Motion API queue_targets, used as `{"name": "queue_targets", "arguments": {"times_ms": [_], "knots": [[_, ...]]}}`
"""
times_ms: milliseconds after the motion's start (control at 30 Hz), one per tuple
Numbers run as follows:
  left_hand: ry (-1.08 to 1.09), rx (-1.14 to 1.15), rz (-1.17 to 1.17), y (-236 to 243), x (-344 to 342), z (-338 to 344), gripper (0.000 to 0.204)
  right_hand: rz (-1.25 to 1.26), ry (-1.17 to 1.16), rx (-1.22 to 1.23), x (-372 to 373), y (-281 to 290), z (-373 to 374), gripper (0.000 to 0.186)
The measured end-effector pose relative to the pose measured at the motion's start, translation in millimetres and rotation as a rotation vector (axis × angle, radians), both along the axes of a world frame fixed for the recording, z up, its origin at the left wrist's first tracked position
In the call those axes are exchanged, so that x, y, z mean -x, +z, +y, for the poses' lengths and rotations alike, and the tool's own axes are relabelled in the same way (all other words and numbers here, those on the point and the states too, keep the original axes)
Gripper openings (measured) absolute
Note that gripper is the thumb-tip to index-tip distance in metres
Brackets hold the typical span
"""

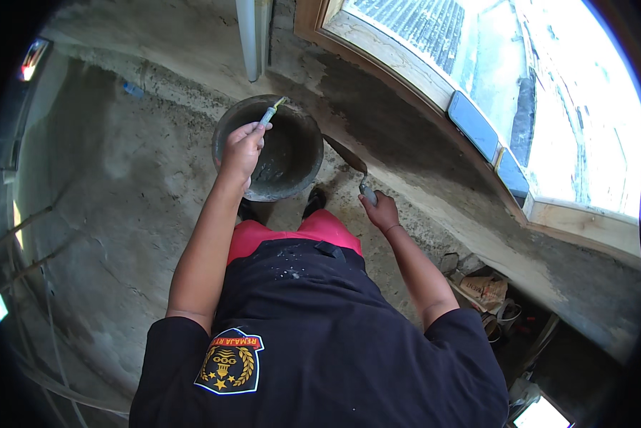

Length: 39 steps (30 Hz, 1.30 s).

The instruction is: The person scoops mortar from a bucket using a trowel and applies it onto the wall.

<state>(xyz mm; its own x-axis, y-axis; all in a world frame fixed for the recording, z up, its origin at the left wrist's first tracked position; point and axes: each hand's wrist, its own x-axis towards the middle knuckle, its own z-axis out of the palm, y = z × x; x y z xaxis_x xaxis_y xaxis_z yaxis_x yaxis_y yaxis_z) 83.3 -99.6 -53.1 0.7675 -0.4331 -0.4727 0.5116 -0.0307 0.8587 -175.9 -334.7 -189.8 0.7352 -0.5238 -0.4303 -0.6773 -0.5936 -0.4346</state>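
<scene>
My left hand (242, 151) is closed round the pale handle of a slim tool (267, 116) with a yellowish end. It looks like a small brush, but its tip is too small to make out. Below that hand stands a dark round tub (306, 153), with greyish residue inside at its bottom. On the right, my right hand (379, 209) grips the grey handle of a trowel (347, 154). The trowel's pointed blade extends up and left, beside the tub's right rim.
A wooden window frame (420, 75) runs along the upper right, with a phone-like dark slab (472, 126) and another flat piece (511, 175) on its sill. A pale pipe (247, 43) comes down behind the tub. Lower right lie a paper sack (486, 291) and a small bucket (509, 312).
</scene>
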Motion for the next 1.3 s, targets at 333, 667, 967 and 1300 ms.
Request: {"name": "queue_targets", "arguments": {"times_ms": [333, 667, 967, 1300], "knots": [[0.179, 0.019, 0.069, -23.0, 18.2, 4.8, 0.023, -0.036, -0.057, 0.028, -22.6, -46.7, -41.5, 0.053], [0.276, -0.038, 0.084, -29.3, 28.9, 9.7, 0.023, -0.013, 0.232, 0.177, -51.5, -54.6, -65.0, 0.037], [0.339, -0.024, 0.093, -36.2, 30.2, 25.4, 0.022, 0.077, 0.033, 0.2, -48.6, -24.2, -40.0, 0.037], [0.308, -0.018, 0.084, -42.1, 27.6, 20.7, 0.023, 0.082, 0.136, 0.346, -64.9, -22.1, -42.3, 0.044]]}}
